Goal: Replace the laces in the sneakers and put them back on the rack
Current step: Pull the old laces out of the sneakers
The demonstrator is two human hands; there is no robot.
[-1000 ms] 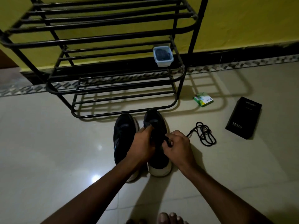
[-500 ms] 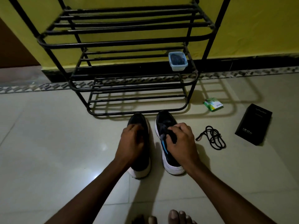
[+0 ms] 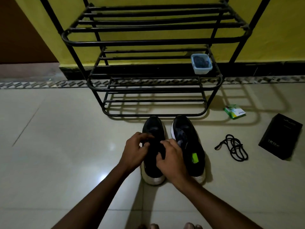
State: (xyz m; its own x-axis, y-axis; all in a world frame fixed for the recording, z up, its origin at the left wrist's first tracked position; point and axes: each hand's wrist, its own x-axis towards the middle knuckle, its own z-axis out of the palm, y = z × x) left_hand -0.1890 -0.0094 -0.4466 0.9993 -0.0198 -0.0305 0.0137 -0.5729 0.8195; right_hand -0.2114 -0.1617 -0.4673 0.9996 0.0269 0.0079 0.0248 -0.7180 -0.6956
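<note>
Head view | left hand (image 3: pixel 134 150) and right hand (image 3: pixel 171 156) grip left sneaker (image 3: pixel 153 128) at eyelets | lace (image 3: pixel 234 148) likely limp: pinch near tip

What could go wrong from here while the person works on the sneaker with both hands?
1. The light is dim and the left sneaker is black, so the left hand and right hand, both at its lacing area, might skip an eyelet.
2. The loose black lace lies in tangled loops on the floor, apart from the right sneaker; it might knot when pulled.
</note>
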